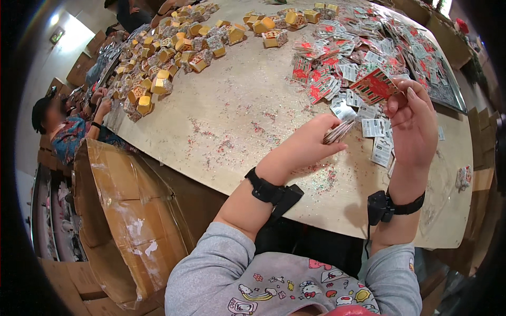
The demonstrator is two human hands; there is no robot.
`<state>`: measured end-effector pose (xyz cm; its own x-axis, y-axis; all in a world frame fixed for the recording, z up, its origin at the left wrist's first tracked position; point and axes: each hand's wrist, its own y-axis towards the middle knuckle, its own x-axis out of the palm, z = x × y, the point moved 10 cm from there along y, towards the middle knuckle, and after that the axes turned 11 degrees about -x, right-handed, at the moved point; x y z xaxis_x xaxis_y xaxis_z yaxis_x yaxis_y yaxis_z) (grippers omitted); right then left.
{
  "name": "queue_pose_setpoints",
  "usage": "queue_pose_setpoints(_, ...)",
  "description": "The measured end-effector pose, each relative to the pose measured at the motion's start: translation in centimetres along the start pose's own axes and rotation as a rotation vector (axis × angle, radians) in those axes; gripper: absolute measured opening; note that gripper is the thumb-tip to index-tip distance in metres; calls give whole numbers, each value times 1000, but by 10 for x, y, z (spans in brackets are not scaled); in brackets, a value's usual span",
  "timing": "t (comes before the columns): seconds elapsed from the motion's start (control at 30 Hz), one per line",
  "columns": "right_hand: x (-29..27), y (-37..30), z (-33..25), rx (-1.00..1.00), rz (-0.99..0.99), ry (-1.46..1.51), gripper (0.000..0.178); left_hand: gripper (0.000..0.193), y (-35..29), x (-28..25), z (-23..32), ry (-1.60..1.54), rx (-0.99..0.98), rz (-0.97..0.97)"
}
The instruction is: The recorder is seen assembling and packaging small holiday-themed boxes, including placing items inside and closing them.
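Out over the right half of the table, my left hand (312,138) grips a small stack of cards (340,130) between thumb and fingers, seen mostly edge-on. To its right, my right hand (414,118) is raised and pinches the edge of a red card with green and gold stripes (375,87). Loose white printed cards (373,128) lie on the table just beyond and between my hands. Behind them spreads a large heap of red, green and white cards (363,45), some apparently in clear wrapping.
Many small yellow house-shaped ornaments (161,84) crowd the far left of the pale table (242,79). Colored glitter is scattered mid-table. An open cardboard box (121,210) stands at the left edge. A co-worker (68,126) sits beyond it. A small wrapped item (464,178) lies far right.
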<state>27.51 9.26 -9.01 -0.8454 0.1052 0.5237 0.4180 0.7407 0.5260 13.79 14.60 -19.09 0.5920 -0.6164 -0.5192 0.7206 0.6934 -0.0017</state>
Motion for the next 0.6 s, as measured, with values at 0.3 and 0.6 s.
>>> queue_pose_setpoints(0.3,-19,5,1,11,71,-84,22,20,6,-7,-21,-6,-178,-29)
queue_pose_setpoints(0.6,-1,-1,-6,29,40,-10,24,49,2,2,1,-25,77,20)
